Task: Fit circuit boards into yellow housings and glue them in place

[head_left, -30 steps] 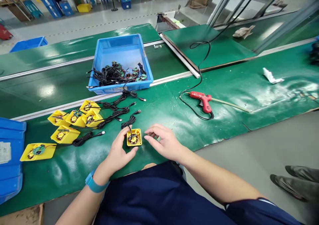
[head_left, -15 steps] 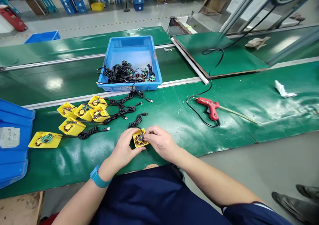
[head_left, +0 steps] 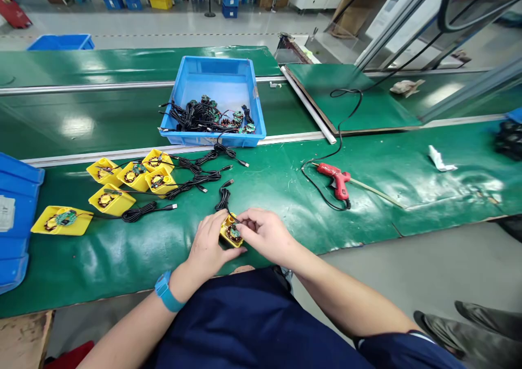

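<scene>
In the head view a small yellow plastic housing [head_left: 232, 241] sits on the green bench in front of me. My left hand [head_left: 210, 245] wraps round its left side, thumb along the near edge. Inside the housing lie a copper-wound coil and a green circuit board [head_left: 234, 232]. The fingers of my right hand [head_left: 263, 232] are closed at the board's right edge, thumb and forefinger pinched on it; the fingertips partly cover it. A bundled black USB cable [head_left: 223, 197] runs out from the housing's far side and lies on the bench.
Several yellow housings [head_left: 112, 200] with coils and black cables stand to the left. Behind them is a blue tray [head_left: 261, 124] of wired boards. A red glue gun [head_left: 336, 181] with its cord lies to the right. A blue bin [head_left: 20, 222] stands at the left edge.
The green circuit board now shows face up inside the housing, where the coil showed more before. My right hand has shifted slightly over it. The view has turned a little to the right.
</scene>
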The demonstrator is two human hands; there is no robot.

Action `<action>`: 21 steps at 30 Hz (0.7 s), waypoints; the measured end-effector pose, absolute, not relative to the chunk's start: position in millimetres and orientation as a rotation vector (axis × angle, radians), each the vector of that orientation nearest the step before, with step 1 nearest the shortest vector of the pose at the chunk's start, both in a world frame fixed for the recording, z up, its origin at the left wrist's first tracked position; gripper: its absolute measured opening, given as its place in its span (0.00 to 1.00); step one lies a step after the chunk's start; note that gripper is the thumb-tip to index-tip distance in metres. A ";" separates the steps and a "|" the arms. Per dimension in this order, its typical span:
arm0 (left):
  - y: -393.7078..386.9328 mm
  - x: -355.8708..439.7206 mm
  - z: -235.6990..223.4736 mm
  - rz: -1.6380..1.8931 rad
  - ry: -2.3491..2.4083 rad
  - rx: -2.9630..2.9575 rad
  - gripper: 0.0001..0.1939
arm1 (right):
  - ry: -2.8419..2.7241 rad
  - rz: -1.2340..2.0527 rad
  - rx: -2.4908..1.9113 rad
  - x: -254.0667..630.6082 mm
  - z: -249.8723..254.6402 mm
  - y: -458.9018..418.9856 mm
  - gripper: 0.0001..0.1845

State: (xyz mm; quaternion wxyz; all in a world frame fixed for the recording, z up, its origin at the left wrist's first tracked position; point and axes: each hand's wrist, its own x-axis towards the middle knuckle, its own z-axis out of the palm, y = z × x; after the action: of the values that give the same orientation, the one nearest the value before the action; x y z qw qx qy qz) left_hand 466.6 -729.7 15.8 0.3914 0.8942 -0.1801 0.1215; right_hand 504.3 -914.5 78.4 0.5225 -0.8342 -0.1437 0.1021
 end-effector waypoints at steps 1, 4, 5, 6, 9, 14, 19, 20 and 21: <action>-728.3 466.7 16.4 0.276 -0.467 2.247 0.45 | -0.313 0.291 -1.929 503.4 77.0 -917.9 0.06; -726.6 465.8 17.4 0.214 -0.473 2.180 0.46 | -0.239 0.349 -1.801 499.3 75.2 -926.7 0.09; -726.9 465.3 17.2 0.209 -0.466 2.168 0.45 | -0.231 0.344 -1.786 498.1 75.3 -928.1 0.09; -727.3 464.8 16.8 0.203 -0.459 2.163 0.45 | -0.227 0.334 -1.778 497.3 75.7 -928.6 0.09; -728.3 464.0 14.7 0.210 -0.425 2.168 0.46 | -0.207 0.309 -1.780 497.2 76.0 -925.6 0.07; -727.0 466.0 14.9 0.260 -0.369 2.171 0.46 | -0.162 0.174 -1.790 498.8 69.2 -916.8 0.15; -726.5 471.0 15.6 0.270 -0.384 2.167 0.48 | -0.527 -0.082 -2.016 497.2 67.8 -921.1 0.11; -726.5 471.8 14.8 0.268 -0.382 2.160 0.48 | -0.610 -0.109 -2.072 497.2 70.5 -923.9 0.12; -726.6 472.4 13.8 0.269 -0.382 2.151 0.49 | -0.683 -0.112 -2.120 497.5 74.2 -927.1 0.14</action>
State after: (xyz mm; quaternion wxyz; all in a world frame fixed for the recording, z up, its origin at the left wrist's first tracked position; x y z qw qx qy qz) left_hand 472.4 -726.6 13.8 0.4530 0.8712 -0.1546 0.1089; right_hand 497.5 -927.1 74.2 0.4400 -0.8537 -0.2749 -0.0452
